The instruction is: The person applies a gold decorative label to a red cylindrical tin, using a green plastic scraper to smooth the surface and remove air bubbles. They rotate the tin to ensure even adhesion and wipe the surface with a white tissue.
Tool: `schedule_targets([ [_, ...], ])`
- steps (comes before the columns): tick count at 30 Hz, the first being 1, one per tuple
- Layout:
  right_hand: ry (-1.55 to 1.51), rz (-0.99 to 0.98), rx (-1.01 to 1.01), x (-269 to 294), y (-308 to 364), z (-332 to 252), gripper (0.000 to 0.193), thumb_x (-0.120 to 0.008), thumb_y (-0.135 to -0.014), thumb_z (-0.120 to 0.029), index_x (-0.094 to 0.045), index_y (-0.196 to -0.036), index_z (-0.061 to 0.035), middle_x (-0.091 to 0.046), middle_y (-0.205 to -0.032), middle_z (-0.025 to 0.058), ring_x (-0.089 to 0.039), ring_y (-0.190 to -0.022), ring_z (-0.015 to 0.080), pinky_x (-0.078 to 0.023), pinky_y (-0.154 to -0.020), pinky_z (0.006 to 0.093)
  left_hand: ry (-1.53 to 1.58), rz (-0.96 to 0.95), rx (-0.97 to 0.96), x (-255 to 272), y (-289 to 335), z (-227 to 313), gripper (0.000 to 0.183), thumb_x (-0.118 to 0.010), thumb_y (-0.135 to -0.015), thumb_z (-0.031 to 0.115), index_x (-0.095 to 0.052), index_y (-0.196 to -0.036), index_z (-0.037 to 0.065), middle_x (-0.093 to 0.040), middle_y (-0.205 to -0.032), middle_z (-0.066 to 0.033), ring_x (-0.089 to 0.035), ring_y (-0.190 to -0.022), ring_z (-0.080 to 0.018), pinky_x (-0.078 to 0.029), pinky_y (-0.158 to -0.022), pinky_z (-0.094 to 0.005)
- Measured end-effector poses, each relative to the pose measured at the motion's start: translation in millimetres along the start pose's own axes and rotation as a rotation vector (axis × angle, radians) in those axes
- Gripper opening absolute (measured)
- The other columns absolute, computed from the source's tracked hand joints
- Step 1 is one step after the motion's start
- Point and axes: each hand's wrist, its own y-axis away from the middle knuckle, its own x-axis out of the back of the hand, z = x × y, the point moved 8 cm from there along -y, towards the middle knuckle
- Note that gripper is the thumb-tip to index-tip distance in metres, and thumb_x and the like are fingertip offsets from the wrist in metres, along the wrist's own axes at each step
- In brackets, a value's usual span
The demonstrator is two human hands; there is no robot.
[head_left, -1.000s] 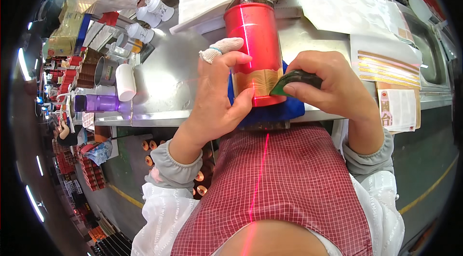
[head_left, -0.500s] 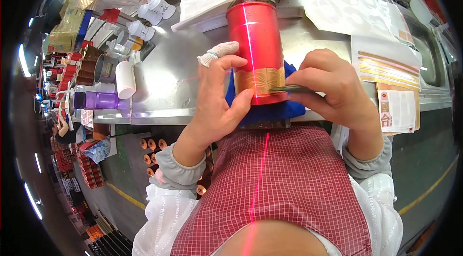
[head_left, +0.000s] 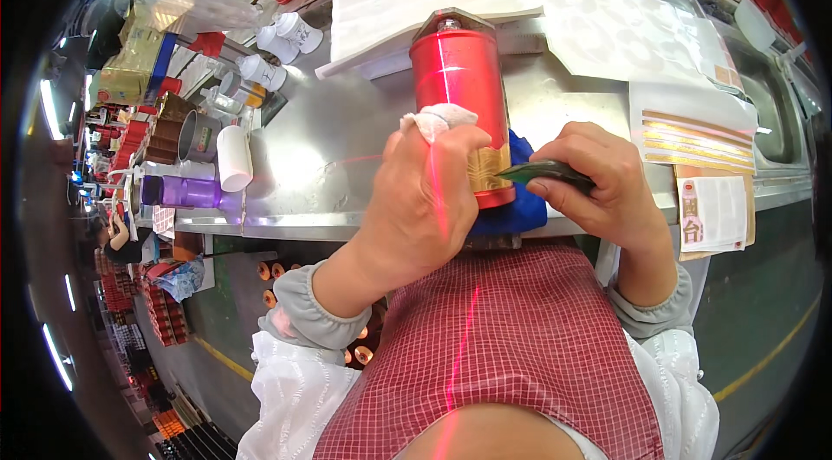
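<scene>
A red cylindrical bottle [head_left: 459, 70] lies on a blue cloth [head_left: 524, 210], its far end against a metal fixture [head_left: 449, 24]. Around its near part runs a patterned gold band [head_left: 487, 174]. My left hand [head_left: 420, 191] is closed over the bottle's left side and covers part of the band. One of its fingers wears a white cloth cover [head_left: 440, 120]; what the curled fingertips grip is hidden. My right hand [head_left: 607, 178] is closed on a dark, flat, pointed scraper-like tool [head_left: 555, 170], whose tip meets or nearly meets the band's right side.
White sheets [head_left: 433, 0] lie at the back of the metal table [head_left: 321, 156]. Gold-striped label strips [head_left: 698, 139] and a card stack [head_left: 715, 213] are at right. A white cylinder [head_left: 234, 158], a purple bottle [head_left: 189, 191] and white cups [head_left: 296, 32] stand at left.
My left hand has turned and curled inward over the band, where thumb and index finger were spread before. My right hand has tilted the tool so that its flat side shows. The view has shifted slightly.
</scene>
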Motion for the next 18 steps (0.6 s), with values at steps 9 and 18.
schedule_targets([
  [9,0.005,0.014,-0.002,3,-3,3,0.018,-0.074,-0.074,-0.011,-0.064,-0.087,-0.0041,-0.059,-0.072,0.0094,-0.059,-0.069,0.0284,-0.046,-0.064,0.0373,0.024,-0.039,0.065,2,3,-4,0.040,-0.056,-0.076,-0.010,-0.049,-0.114,-0.002,-0.056,-0.109,-0.0180,-0.058,-0.097,-0.0371,-0.039,-0.100,-0.0445],
  [18,-0.141,0.036,-0.097,4,-5,16,0.019,-0.076,-0.076,-0.012,-0.067,-0.088,-0.0011,-0.059,-0.070,0.0086,-0.057,-0.061,0.0214,-0.043,-0.055,0.0304,0.515,-0.135,0.330,-6,-4,-92,0.075,-0.068,-0.078,0.013,-0.030,-0.142,0.000,-0.033,-0.147,-0.0206,-0.024,-0.141,-0.0350,-0.015,-0.117,-0.0423],
])
